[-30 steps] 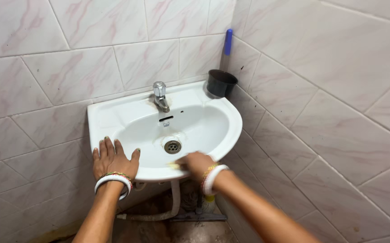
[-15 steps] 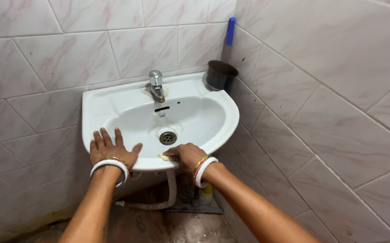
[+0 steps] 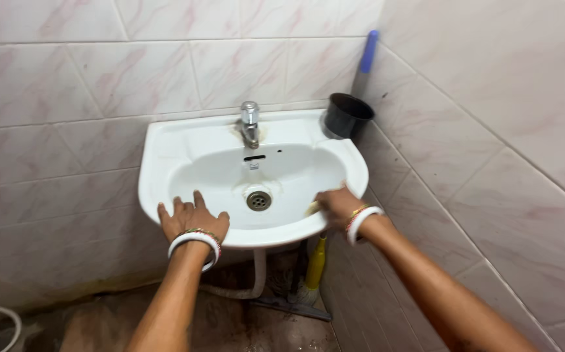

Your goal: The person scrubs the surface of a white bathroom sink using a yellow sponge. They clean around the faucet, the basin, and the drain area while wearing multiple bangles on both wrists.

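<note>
A white wall-hung sink [image 3: 185, 140] with a chrome tap [image 3: 250, 122] and a metal drain [image 3: 258, 201] fills the middle of the head view. My left hand [image 3: 191, 218] lies flat on the sink's front left rim, fingers spread. My right hand [image 3: 336, 205] presses a small yellowish scrub pad [image 3: 312, 208] against the inner right side of the basin near the rim. Both wrists wear white bangles.
A dark cup [image 3: 346, 115] holding a blue-handled brush [image 3: 368, 51] stands on the sink's back right corner. Tiled walls close in behind and on the right. Under the sink hang a white drain hose [image 3: 256, 274] and a yellow-handled brush [image 3: 316, 264] above a stained floor.
My right hand has slid with the pad from the front middle of the basin to its right side. My left hand has stayed on the front rim. The view shifted left.
</note>
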